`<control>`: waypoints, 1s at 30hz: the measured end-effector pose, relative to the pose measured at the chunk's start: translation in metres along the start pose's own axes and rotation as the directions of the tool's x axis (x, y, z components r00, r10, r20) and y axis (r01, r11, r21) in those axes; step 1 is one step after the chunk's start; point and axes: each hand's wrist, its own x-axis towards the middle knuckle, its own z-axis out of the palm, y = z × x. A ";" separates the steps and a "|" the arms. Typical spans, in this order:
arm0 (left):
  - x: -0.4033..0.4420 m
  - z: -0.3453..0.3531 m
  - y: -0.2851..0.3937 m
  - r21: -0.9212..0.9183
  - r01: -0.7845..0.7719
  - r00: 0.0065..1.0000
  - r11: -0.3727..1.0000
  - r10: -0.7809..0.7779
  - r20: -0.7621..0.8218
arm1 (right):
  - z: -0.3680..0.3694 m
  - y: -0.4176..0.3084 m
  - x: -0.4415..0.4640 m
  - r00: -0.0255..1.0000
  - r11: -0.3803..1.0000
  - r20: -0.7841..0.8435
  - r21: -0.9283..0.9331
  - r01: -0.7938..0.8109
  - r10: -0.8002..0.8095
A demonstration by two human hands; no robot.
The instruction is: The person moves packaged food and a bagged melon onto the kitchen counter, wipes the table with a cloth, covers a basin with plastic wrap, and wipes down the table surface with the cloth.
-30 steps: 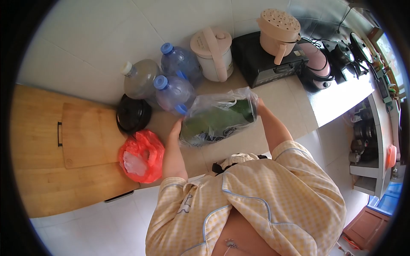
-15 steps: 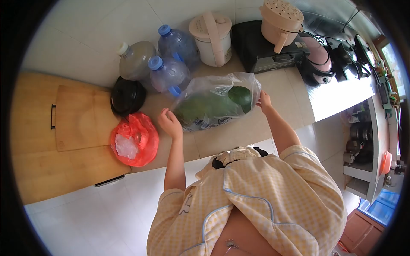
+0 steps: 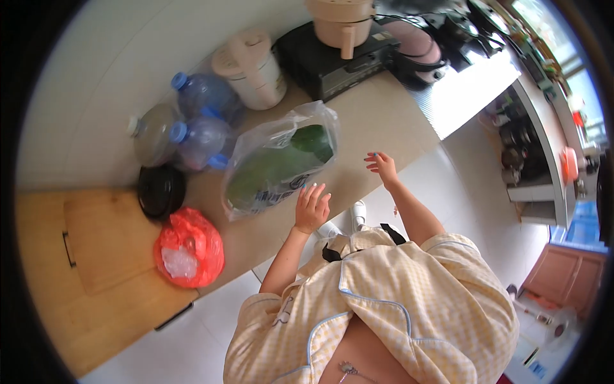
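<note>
- Released, both hands are hanging apart in the air, with loosely bent fingers closing on nothing.
- Left hand [image 3: 312, 208] is hovering at the lower right edge of the clear plastic bag [image 3: 280, 163], its fingertips pointing toward it; whether they are touching the plastic, I cannot tell.
- Right hand [image 3: 382, 168] is hovering farther right, near the front edge of the countertop [image 3: 384, 121], apart from the bag.
- Inside the clear bag, large green produce [image 3: 272, 176] is lying slantwise on the countertop; dark print is showing on the plastic.
- Left of it, a red plastic bag [image 3: 203, 253] is resting near the wooden board [image 3: 115, 249], with something whitish showing in its opening.
- Just behind the red bag, a black round container [image 3: 161, 192] is sitting.
- Toward the wall, two blue-capped bottles [image 3: 203, 142] and a white-capped bottle [image 3: 153, 136] are standing close together.
- Beside them, a lidded white-and-beige container [image 3: 256, 73] is standing.
- Farther right, a beige pot [image 3: 339, 25] is sitting on a black appliance [image 3: 329, 64], and a pink appliance [image 3: 412, 48] is standing next to that.
</note>
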 end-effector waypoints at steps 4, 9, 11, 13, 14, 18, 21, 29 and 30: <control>-0.008 0.028 -0.003 -0.231 -0.024 0.987 0.973 0.059 0.146 | -0.039 0.034 -0.039 0.986 0.999 -0.161 0.035 -0.040 0.046; -0.014 0.056 0.007 -0.318 0.003 0.936 0.948 0.109 0.335 | -0.083 0.080 -0.095 0.939 0.982 -0.290 0.098 -0.160 0.182; -0.013 0.062 0.014 -0.320 0.005 0.929 0.947 0.115 0.352 | -0.102 0.108 -0.108 0.914 0.965 -0.307 0.103 -0.243 0.263; -0.011 0.064 0.023 -0.315 0.006 0.923 0.949 0.115 0.366 | -0.121 0.136 -0.119 0.890 0.941 -0.305 0.094 -0.326 0.339; -0.010 0.064 0.028 -0.309 0.010 0.921 0.951 0.112 0.374 | -0.128 0.148 -0.123 0.859 0.910 -0.305 0.072 -0.409 0.411; -0.012 0.073 0.050 -0.247 0.050 0.918 0.968 0.053 0.394 | -0.155 0.159 -0.127 0.833 0.867 -0.273 0.010 -0.497 0.481; -0.013 0.083 0.071 -0.229 0.095 0.922 0.969 0.002 0.387 | -0.177 0.148 -0.117 0.900 0.893 -0.138 -0.129 -0.431 0.414; 0.003 0.133 0.139 -0.146 0.132 0.885 0.981 -0.050 0.463 | -0.272 0.155 -0.136 0.907 0.912 -0.139 -0.044 -0.408 0.399; 0.005 0.140 0.148 -0.147 0.123 0.881 0.982 -0.040 0.471 | -0.286 0.165 -0.142 0.889 0.897 -0.156 -0.036 -0.440 0.430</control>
